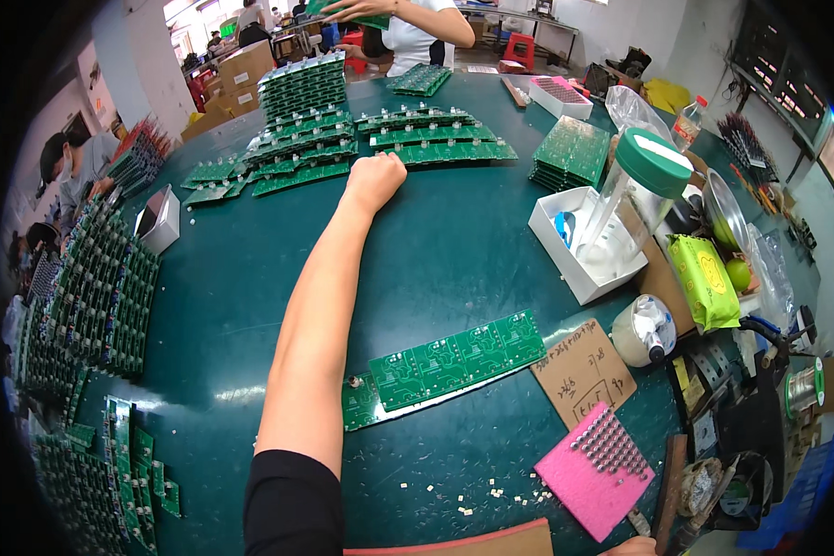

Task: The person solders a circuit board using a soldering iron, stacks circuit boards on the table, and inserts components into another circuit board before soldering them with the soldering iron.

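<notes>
My left hand (pixel 377 181) reaches far across the table, its fingers curled closed at the ends of two rows of green circuit boards (pixel 445 151). What those fingers hold, if anything, is hidden behind the hand. Only a sliver of my right hand (pixel 632 548) shows at the lower edge, beside a pink foam block (pixel 595 471) set with small metal parts; its fingers are out of sight. In front of me, right of my left forearm, a green circuit board panel (pixel 459 360) lies on top of another board strip.
Board stacks stand at left (pixel 111 287) and far (pixel 301 88). At right are a white box (pixel 570 269) with a green-lidded jar (pixel 653 162), a cardboard piece (pixel 584 371), a yellow-green wipes pack (pixel 704 278) and a solder spool (pixel 803 389). Small pale bits (pixel 496 486) lie scattered. Another person's hand (pixel 357 9) holds a board opposite.
</notes>
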Demonstrator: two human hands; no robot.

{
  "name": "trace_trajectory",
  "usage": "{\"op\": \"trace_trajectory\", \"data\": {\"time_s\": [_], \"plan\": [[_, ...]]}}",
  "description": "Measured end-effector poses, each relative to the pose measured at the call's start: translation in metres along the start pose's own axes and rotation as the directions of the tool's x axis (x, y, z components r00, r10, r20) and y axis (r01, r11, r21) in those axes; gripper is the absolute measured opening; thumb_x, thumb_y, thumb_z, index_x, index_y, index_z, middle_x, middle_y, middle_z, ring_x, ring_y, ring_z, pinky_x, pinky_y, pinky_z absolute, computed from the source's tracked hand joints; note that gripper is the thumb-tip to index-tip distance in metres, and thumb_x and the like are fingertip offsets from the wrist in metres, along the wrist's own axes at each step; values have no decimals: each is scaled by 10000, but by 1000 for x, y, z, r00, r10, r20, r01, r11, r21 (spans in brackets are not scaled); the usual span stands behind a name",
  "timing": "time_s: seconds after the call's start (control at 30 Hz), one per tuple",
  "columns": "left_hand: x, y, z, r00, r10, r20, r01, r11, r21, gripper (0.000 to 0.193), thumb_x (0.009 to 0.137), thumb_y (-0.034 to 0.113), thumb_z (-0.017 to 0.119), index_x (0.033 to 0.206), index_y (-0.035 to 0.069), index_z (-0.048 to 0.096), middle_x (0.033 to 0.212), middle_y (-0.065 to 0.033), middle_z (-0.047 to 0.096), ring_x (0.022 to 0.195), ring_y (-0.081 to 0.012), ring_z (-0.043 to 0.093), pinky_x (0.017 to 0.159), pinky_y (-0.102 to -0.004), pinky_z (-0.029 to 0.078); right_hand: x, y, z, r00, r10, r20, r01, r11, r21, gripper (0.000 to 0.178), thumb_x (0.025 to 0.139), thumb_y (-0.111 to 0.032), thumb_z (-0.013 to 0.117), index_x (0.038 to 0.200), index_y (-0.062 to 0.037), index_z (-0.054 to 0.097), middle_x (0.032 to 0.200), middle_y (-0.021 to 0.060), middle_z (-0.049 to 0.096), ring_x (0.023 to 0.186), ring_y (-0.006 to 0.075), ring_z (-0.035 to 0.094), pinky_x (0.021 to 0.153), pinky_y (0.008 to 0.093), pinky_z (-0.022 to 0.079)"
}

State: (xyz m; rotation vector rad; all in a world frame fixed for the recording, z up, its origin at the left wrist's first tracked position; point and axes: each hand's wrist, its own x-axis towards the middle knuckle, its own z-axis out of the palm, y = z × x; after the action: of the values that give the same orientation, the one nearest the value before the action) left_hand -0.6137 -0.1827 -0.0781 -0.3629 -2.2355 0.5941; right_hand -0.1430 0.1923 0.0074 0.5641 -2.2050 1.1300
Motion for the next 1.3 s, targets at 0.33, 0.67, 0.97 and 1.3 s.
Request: {"op": "trace_trajectory", "data": {"time_s": [0.33,0.67,0.97,1.3], "plan": [[-36,-10,-61,980,171,100,-166,985,-53,63,799,71,596,817,19,627,727,-117,681,588,-221,688,471,-332,528,-4,0,-5,1000,9,-30,-9,1000,19,313,854,106,587,1059,-67,424,849,156,598,688,251,544,639,378,440],[-131,-10,-181,940,275,201,-277,961,-17,354,771,96,608,1076,-80,645,930,-195,702,632,-183,692,498,-280,536,0,8,-3,991,-127,-47,128,991,23,295,846,65,629,1025,-65,434,806,158,611,658,248,544,597,377,450],[-187,-1,-270,938,308,159,-298,951,-81,411,661,101,629,1031,-71,679,971,-213,708,601,-146,644,491,-238,505,-2,0,-5,992,-120,-32,120,992,22,311,842,66,641,1026,-75,434,846,155,630,699,270,573,653,389,475],[-192,-8,-286,980,183,81,-171,975,-143,236,700,158,672,889,16,672,823,-56,661,592,-125,592,514,-260,459,-20,14,-2,996,-62,-65,66,997,50,252,796,51,594,921,-79,417,817,107,592,669,228,537,652,382,431]]}}
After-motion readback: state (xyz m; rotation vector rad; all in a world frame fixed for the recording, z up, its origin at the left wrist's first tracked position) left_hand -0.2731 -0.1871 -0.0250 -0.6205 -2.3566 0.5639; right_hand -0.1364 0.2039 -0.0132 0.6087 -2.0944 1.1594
